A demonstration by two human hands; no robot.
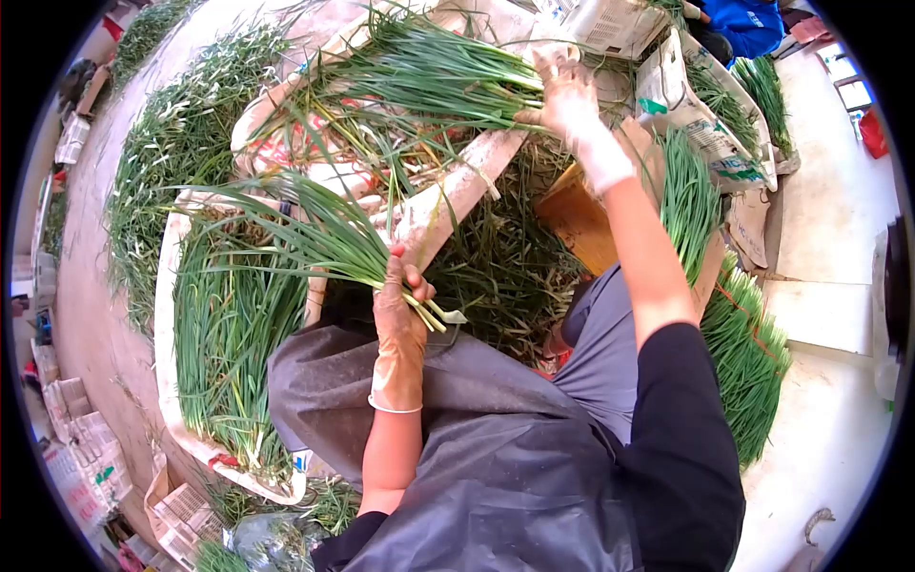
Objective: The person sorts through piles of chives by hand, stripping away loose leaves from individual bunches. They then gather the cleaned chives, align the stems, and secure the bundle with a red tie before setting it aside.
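A small bunch of green leafy stalks [334,229] is held in my left hand [398,310], fingers wrapped round it near the pale stem ends, leaves pointing up and left. My right hand [567,100], in a thin glove and slightly blurred, is at the stem ends of a larger pile of green stalks [429,76] lying on a cloth-covered surface [457,186]. Its fingers are partly smeared, so its grip is unclear. Loose yellowish leaves lie between the two bunches.
A pale-rimmed container [170,334] full of stalks stands at the left. Trimmed leaves [191,124] heap on the floor beyond. White crates [686,105] and tied green bundles [748,362] are at the right. A person in blue [748,27] is at the upper right.
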